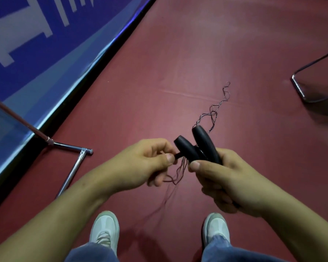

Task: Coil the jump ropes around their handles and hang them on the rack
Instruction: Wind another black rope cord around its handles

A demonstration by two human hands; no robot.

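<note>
Two black jump rope handles cross each other in front of me, above a dark red floor. My right hand grips the lower ends of both handles. My left hand pinches the thin wire rope at the tip of one handle, between thumb and forefinger. The rope is thin and kinked. Part of it twists away over the floor beyond the handles. Another strand hangs down between my hands toward my feet.
A chrome rack base with a slanted pole stands on the floor at the left, beside a blue banner wall. A dark metal chair frame sits at the right edge. My white shoes are below.
</note>
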